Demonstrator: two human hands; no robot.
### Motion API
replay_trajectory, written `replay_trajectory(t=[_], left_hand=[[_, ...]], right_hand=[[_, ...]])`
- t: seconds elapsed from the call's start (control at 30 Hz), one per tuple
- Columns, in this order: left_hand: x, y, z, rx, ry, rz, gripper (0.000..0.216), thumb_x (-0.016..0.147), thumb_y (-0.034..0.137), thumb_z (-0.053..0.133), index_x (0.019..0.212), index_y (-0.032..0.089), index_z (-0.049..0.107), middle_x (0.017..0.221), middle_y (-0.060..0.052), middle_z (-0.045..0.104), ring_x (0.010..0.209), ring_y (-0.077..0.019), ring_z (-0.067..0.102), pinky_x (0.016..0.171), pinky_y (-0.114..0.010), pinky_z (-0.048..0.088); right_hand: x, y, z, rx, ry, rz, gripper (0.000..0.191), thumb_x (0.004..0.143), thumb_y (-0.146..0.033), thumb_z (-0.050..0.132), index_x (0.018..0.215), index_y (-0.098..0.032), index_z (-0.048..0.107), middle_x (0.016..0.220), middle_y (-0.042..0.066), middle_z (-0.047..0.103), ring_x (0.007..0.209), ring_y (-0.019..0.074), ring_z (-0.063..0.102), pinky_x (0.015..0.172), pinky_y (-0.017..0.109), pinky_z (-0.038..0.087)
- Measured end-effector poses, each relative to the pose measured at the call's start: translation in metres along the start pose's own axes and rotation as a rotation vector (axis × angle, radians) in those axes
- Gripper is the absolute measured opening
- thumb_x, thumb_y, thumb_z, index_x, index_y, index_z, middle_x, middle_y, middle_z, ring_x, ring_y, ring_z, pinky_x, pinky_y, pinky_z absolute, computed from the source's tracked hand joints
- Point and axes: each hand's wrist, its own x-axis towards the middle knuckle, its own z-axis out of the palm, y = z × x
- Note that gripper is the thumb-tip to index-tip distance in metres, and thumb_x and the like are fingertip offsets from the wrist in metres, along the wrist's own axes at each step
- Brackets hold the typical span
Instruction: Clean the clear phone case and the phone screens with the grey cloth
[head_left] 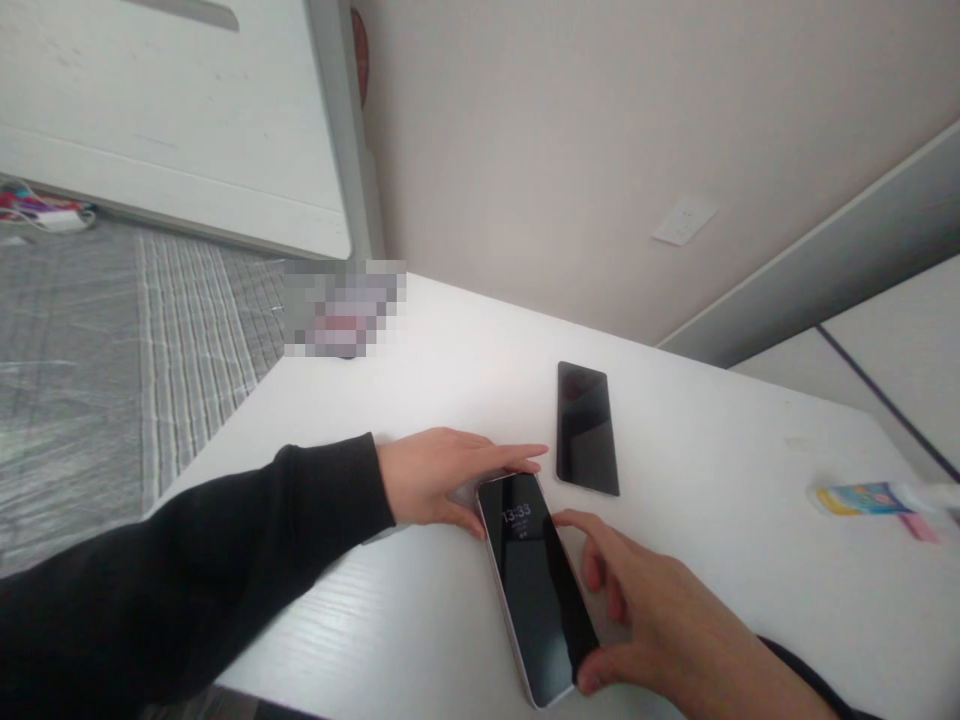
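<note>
A phone with a light rim and a lit screen showing a clock [534, 585] lies on the white table [712, 480]. My left hand [442, 478], in a black sleeve, is closed round its far end: the fingers lie over the top edge, the thumb on the left side. Closed on the phone's right edge near the bottom corner is my right hand [652, 620], with thumb and fingertips touching it. A second phone with a dark screen [586, 428] lies flat just beyond, untouched.
A small tube with a blue and yellow label [874, 497] lies near the table's right edge. A blurred object [345, 308] sits at the far left corner. A bed with grey striped bedding [112, 370] is to the left. A wall socket [684, 221] is behind.
</note>
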Motion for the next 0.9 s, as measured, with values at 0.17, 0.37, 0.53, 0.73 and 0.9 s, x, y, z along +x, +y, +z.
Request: replay_trajectory(t=[0.17,0.37,0.53,0.73,0.9], left_hand=[[-0.002,-0.001,0.006,0.056,0.027,-0.015,0.101,0.083,0.036,0.082,0.162,0.036,0.019,0.149,-0.007,0.06,0.129,-0.0264,0.063,0.108,-0.04,0.048],[-0.016,0.015,0.007,0.273,0.175,-0.149,0.1,0.078,0.043,0.085,0.16,0.03,0.029,0.161,-0.012,0.045,0.148,-0.029,0.043,0.126,-0.054,0.019],[-0.053,0.018,0.025,0.452,0.434,-0.43,0.093,0.083,0.037,0.079,0.159,0.018,0.028,0.161,-0.025,0.038,0.148,-0.0379,0.04,0.119,-0.064,0.031],[-0.076,0.018,0.06,0.549,0.6,-0.572,0.073,0.084,0.03,0.076,0.148,0.015,0.043,0.158,-0.029,0.041,0.145,-0.0438,0.044,0.113,-0.071,0.037],[-0.08,0.033,0.052,0.492,0.678,-0.616,0.027,0.088,0.026,0.068,0.113,0.018,0.066,0.127,-0.018,0.068,0.122,-0.0374,0.064,0.104,-0.059,0.052]], right_hand=[[-0.012,-0.014,0.002,0.036,0.077,-0.174,0.09,0.06,-0.016,0.09,0.142,-0.024,0.052,0.109,0.005,0.073,0.086,0.0269,0.074,0.076,0.038,0.061],[-0.015,0.006,0.064,-0.012,0.485,-0.205,0.096,0.071,-0.032,0.081,0.155,-0.017,0.037,0.151,0.02,0.051,0.138,0.0384,0.053,0.111,0.054,0.049],[-0.007,0.022,0.098,-0.171,0.67,-0.409,0.094,0.09,-0.037,0.068,0.165,-0.023,0.013,0.161,0.019,0.043,0.14,0.0387,0.052,0.106,0.055,0.054],[0.007,0.023,0.116,-0.247,0.716,-0.421,0.077,0.094,-0.041,0.062,0.162,-0.035,0.027,0.16,0.011,0.044,0.139,0.0422,0.051,0.099,0.066,0.054],[0.004,0.011,0.114,-0.079,0.658,-0.346,0.065,0.094,-0.046,0.062,0.156,-0.031,0.044,0.158,0.012,0.048,0.144,0.042,0.044,0.107,0.071,0.044]])
